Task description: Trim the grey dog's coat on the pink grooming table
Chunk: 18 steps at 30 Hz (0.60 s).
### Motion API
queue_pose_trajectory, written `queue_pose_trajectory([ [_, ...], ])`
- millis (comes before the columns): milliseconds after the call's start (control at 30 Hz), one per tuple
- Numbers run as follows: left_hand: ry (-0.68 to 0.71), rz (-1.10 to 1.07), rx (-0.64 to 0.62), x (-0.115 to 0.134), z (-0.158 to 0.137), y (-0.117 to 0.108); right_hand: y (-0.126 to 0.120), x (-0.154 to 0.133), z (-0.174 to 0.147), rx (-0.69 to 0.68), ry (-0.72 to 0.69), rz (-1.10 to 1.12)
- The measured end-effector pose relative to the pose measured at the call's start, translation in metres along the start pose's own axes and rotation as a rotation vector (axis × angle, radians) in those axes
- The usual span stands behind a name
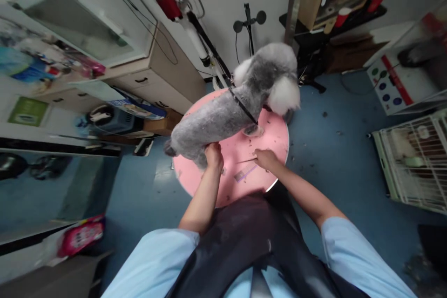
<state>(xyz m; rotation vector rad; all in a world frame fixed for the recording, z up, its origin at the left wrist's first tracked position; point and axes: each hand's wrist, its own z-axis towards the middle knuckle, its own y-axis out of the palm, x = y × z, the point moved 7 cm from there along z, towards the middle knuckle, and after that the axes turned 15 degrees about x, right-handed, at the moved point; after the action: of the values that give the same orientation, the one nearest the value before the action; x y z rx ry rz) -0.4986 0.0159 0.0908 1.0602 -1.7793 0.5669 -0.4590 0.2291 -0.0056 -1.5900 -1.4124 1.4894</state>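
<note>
A grey dog [213,118] with a white-furred muzzle stands on a round pink grooming table [230,191], its head toward the far right. My left hand [214,156] is closed at the top of the dog's near hind leg, fingertips partly hidden by fur. My right hand [267,159] is closed around scissors [247,160], whose thin blades point left over the tabletop, apart from the dog. Their handles are hidden in the fingers. Below the blades, a comb with a purple spine [246,172] lies on the table. A black strap [244,107] loops round the dog's body behind the shoulder.
A grooming arm [199,37] rises behind the table. Cabinets [167,70] stand on the left, and a white wire cage [415,158] on the right. A black stand [249,23] is by the back wall. Hair clippings dot the tabletop and blue floor [321,149].
</note>
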Motion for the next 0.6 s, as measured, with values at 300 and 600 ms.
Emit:
queue_pose_trajectory([
  [300,-0.097,-0.117,0.112,0.034,0.005,0.002,-0.012,0.002,0.012,-0.2,-0.267,-0.244],
  [600,-0.194,-0.025,-0.4,-0.09,-0.123,0.085,-0.055,0.179,-0.073,-0.013,-0.046,-0.083],
])
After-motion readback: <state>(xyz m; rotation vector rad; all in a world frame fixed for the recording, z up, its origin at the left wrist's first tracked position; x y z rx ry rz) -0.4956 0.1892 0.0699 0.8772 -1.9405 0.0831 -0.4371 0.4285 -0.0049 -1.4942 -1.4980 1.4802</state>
